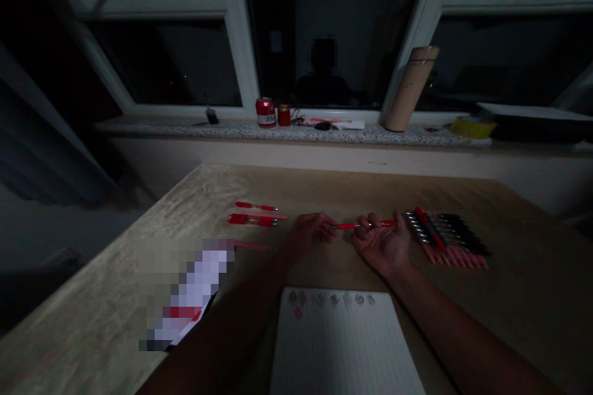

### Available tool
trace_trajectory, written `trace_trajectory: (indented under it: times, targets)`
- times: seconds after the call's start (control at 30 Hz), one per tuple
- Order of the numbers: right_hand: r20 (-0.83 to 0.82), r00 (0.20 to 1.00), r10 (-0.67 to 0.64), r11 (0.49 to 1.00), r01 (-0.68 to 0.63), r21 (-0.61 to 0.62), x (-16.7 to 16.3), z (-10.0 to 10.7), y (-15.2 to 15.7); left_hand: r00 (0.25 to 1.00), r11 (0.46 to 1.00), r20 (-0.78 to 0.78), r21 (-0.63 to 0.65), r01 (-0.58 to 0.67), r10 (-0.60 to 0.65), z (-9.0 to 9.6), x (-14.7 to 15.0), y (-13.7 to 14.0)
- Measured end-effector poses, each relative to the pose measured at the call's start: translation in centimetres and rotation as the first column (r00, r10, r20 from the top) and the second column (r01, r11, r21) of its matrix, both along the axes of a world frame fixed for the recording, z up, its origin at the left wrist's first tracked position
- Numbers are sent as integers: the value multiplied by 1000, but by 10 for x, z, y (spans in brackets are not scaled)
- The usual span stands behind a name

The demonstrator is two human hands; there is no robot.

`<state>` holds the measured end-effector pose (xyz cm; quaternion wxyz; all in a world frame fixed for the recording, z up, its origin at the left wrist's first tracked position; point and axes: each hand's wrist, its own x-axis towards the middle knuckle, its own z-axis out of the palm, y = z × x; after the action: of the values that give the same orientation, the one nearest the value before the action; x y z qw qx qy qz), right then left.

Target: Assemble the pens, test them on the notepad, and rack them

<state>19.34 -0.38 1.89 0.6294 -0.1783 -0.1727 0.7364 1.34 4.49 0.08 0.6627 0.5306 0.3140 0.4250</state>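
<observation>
Between my two hands is a red pen (346, 226), lying roughly level above the table. My left hand (311, 228) is closed, its fingertips pinching the pen's silvery tip end. Palm turned up, my right hand (384, 248) curls its fingers around the pen's body, and the red far end sticks out beside the thumb. Close to the right hand lies a row of black and red pens (447, 234), with a red pen (430, 229) across the top. Left of my left hand are several red pens (252, 220). A lined notepad (340, 345) with small drawn shapes lies below the hands.
A blurred-out bright device (199, 287) lies on the left of the table (115, 284). On the windowsill (185, 128) stand a red can (265, 112), a smaller red container (284, 115), a tall tan flask (412, 89) and a yellow roll (472, 128).
</observation>
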Motion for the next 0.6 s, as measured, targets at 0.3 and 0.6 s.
trace_trajectory:
  times: [0.3, 0.6]
  targets:
    - [23, 1000, 0, 1000, 0, 10, 1, -2, 1, 1000, 1000, 9, -20, 13, -13, 2, -1, -1]
    - [71, 997, -15, 1000, 14, 16, 2, -5, 2, 1000, 999, 18, -31, 16, -15, 1, -1, 0]
